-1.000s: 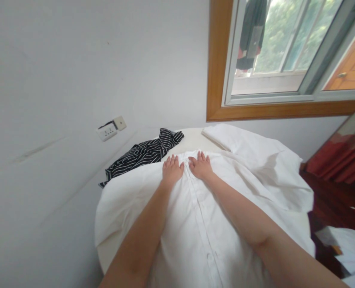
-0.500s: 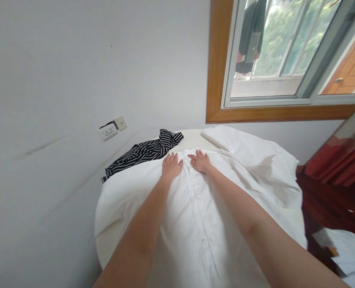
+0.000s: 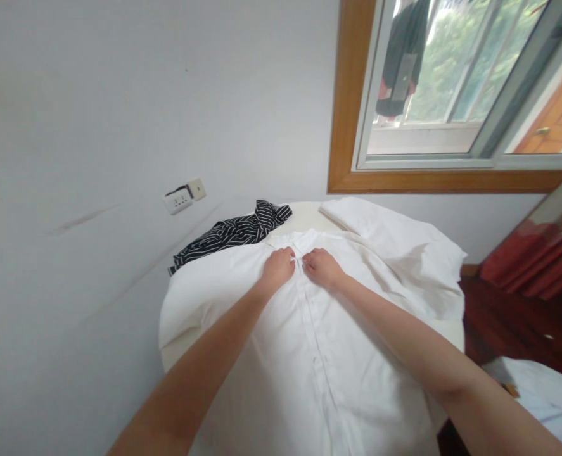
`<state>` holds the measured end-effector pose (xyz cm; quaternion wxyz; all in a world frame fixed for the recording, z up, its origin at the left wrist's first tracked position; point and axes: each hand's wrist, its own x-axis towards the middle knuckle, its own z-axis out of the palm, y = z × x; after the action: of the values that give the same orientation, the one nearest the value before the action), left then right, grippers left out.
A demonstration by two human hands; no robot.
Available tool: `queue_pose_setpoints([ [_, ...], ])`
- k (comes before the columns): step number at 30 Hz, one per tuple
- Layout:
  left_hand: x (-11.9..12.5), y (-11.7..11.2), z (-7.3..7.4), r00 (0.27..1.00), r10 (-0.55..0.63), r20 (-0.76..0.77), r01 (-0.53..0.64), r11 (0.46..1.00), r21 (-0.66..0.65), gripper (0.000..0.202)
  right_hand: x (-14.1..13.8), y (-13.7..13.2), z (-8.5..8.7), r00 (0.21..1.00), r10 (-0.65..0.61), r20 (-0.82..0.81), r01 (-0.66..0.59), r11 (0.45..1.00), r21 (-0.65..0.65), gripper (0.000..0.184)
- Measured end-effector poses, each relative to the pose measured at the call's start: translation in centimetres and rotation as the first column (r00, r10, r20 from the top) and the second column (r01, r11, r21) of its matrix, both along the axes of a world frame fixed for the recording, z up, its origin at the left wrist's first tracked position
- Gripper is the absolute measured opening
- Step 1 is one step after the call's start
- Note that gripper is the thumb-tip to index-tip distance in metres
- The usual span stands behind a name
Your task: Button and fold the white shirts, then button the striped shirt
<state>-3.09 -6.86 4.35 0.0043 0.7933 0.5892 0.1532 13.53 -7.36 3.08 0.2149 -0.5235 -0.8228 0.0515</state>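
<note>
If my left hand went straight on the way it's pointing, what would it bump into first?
Your left hand would probably meet the far end of the white garment first. Your right hand is close beside that line, so I can't be quite sure.

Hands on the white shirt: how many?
2: left hand and right hand, at the white shirt's upper front, on either side of its button strip.

You have open air above the shirt [image 3: 285, 354] but only a slim gap between your hands [image 3: 279, 268]; the wall [image 3: 119, 126] bars you left and ahead, striped cloth [image 3: 228, 235] the far-left bench [image 3: 305, 217] edge
</note>
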Motion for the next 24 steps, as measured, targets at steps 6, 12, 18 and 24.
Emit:
queue_pose_setpoints([
  [6, 0.8, -1.2, -2.3, 0.996, 0.045, 0.079, -0.049, 0.998, 0.042, 0.02, -1.3, -2.3, -0.5, 0.991, -0.131, -0.035, 0.131, 0.991, 0.004, 0.022],
  [12, 0.0, -1.1, -2.8, 0.993, -0.053, 0.104, 0.046, 0.997, 0.067, 0.021, -1.8, -3.1, -0.8, 0.986, -0.164, -0.033, 0.166, 0.984, 0.067, 0.023],
  [18, -0.1, -1.3, -2.7, 0.991, -0.072, 0.11, 0.063, 0.994, 0.088, 0.016, -1.9, -3.1, -0.7, 0.987, -0.155, 0.041, 0.151, 0.986, 0.076, 0.014],
  [24, 0.2, -1.5, -2.6, 0.995, -0.042, 0.088, 0.036, 0.997, 0.064, 0.013, -1.8, -3.0, -0.4, 0.988, -0.151, 0.036, 0.146, 0.982, 0.117, 0.018],
])
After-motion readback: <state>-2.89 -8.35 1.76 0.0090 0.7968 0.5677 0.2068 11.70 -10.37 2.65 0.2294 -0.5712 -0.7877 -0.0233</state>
